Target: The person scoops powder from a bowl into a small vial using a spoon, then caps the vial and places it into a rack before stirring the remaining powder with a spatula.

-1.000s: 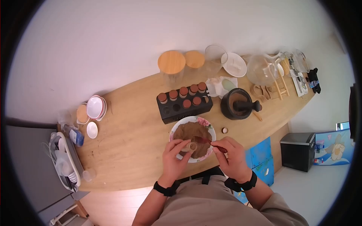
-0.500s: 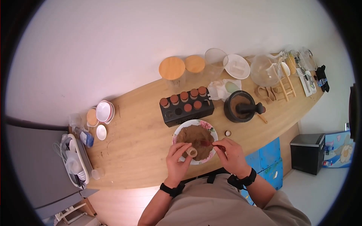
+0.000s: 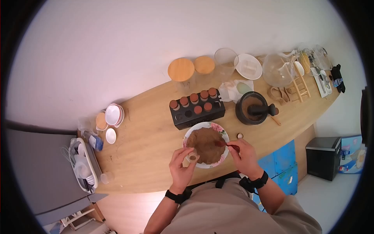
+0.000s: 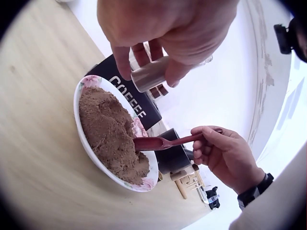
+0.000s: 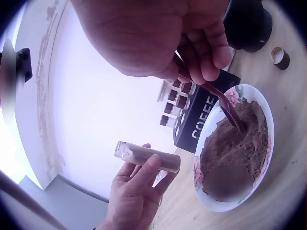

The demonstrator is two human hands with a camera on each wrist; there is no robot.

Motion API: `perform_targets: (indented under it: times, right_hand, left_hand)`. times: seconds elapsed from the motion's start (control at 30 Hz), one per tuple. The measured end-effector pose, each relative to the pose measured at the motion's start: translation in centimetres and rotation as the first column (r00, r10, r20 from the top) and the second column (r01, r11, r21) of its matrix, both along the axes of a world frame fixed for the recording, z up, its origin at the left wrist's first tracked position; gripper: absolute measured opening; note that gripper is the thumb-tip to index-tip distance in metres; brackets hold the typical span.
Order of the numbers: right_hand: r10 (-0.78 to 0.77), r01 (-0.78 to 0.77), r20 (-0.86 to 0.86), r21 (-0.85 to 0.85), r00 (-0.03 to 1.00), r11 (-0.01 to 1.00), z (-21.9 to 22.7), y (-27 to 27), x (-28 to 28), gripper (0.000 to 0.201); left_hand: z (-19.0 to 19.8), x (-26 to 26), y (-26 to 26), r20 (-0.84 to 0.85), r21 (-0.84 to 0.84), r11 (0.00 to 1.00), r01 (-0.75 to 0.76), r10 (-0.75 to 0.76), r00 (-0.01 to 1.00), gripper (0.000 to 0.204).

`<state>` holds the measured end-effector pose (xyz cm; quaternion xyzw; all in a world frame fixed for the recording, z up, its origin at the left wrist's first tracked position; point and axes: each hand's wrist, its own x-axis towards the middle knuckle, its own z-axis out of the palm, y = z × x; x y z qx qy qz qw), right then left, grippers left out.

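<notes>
My left hand point(image 3: 180, 170) grips a small clear glass vial point(image 5: 154, 158) of brown powder between thumb and fingers. It is at the near left edge of the white floral-rimmed bowl point(image 3: 218, 127), with its uncapped mouth turned up in the head view. My right hand point(image 3: 245, 158) pinches the handle of a reddish-brown scoop point(image 4: 156, 143). The scoop's blade dips into the brown powder point(image 3: 206, 141) heaped in the bowl, on the right side. A small round cap point(image 5: 280, 57) lies on the table to the bowl's right.
Behind the bowl stands a black rack point(image 3: 199, 120) lettered COFFEE, holding several brown-capped vials. A dark mortar point(image 3: 240, 117) with its pestle point(image 3: 260, 110) is to the right. Wooden-lidded jars point(image 3: 181, 70) line the wall. White bowls point(image 3: 113, 114) and a dish basket point(image 3: 93, 173) are at left.
The vial has drawn back from over the powder to the bowl's near left edge. The scoop has moved away from the vial, towards the bowl's right side. The head view has shifted slightly.
</notes>
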<state>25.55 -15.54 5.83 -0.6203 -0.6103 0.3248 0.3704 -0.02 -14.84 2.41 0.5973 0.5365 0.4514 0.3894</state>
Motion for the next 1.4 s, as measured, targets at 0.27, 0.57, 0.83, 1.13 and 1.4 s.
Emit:
perform_targets:
  times: [0.27, 0.57, 0.83, 1.13, 1.4]
  right_hand:
    - [-0.055, 0.055, -0.066, -0.001, 0.996, 0.998, -0.4, -0.8, 1.2, 0.011]
    - [-0.184, 0.125, -0.316, -0.197, 0.931, 0.972, -3.9, -1.9, 1.2, 0.011]
    - [-0.225, 0.104, -0.451, -0.278, 0.864, 0.955, -6.0, -2.0, 1.7, 0.015]
    - [-0.303, 0.084, -0.692, -0.332, 0.655, 0.939, -7.9, -2.3, 4.2, 0.019]
    - [-0.255, 0.048, -0.762, -0.283, 0.595, 0.958, -2.6, -2.1, 4.8, 0.023]
  left_hand:
    - [-0.5, -0.6, 0.6, 0.21, -0.098, 0.995, -0.036, 0.056, 0.976, 0.043]
    - [0.8, -1.1, -0.7, 0.208, -0.096, 0.995, 0.002, 0.018, 0.978, 0.042]
    - [0.9, -1.4, -0.9, 0.186, -0.115, 0.993, 0.037, -0.015, 0.982, 0.037]
    - [0.5, -1.5, -1.1, 0.224, -0.091, 0.991, 0.093, -0.071, 0.972, 0.039]
    - [0.4, -0.9, -0.4, 0.069, -0.078, 0.994, 0.075, -0.07, 0.995, 0.037]
